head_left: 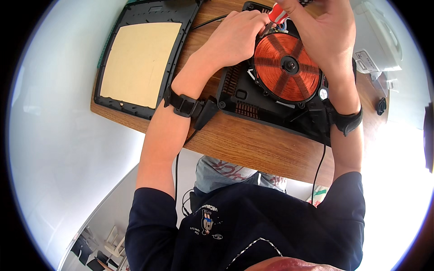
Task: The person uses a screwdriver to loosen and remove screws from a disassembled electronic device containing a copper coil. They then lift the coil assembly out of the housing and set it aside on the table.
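Note:
An opened induction cooker base [251, 101], black with vent slots, lies on the table in front of me. Its round copper coil [275, 67] faces up, dark bars crossing it. My right hand [327, 43] is closed round a screwdriver [277, 14] with a red and white handle, held over the coil's far side. Close to the screwdriver's lower end, my left hand [235, 38] has its fingers curled together at the far left of the coil, beside some thin wires [283, 26]. Whatever those fingers pinch is hidden.
A black cover panel [169, 86] with a cream sheet [140, 63] lies left on the wooden table [253, 144]. At the right stand a white appliance [377, 38] and a small black object [381, 105]. Cables hang from black straps [184, 105] on both wrists.

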Available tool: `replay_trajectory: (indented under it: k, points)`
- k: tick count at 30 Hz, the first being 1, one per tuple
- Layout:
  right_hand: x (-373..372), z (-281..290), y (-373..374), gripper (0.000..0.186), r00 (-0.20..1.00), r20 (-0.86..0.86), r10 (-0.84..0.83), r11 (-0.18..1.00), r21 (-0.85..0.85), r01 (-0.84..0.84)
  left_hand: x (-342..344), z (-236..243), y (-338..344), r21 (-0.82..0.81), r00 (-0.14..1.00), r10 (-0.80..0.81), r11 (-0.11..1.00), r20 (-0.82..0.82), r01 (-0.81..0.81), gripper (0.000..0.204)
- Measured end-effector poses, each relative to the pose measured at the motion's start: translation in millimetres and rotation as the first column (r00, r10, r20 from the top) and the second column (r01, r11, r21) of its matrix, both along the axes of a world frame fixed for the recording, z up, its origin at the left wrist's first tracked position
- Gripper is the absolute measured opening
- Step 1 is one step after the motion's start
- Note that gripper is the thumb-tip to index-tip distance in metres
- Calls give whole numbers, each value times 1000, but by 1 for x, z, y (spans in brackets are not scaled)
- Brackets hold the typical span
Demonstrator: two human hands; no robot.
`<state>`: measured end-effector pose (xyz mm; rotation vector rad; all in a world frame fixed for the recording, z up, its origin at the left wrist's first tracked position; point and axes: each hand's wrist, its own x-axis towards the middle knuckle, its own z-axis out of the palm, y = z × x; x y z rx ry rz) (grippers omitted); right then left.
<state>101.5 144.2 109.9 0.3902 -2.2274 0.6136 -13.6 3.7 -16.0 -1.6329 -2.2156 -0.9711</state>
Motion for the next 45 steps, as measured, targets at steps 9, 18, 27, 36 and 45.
replay_trajectory:
  k: [9,18,27,36,45]
  points:
    - [-1,-5,7,59,999,-20,51,998,35,-50,0,-1,0,28,1000,-11,1000,-1,11,30]
    - [-1,0,0,59,996,83,-33,995,-87,40,0,-6,1,76,1000,-9,997,13,8,32]
    - [-11,-15,8,57,999,-50,-7,991,-133,0,1,-4,1,82,999,-24,996,25,22,35]
    - [4,5,-3,61,978,124,165,895,-436,-96,3,-1,2,63,998,-14,998,55,10,39]
    - [-14,-19,12,63,987,-64,148,935,-315,-161,3,2,3,70,998,-34,997,50,31,35]
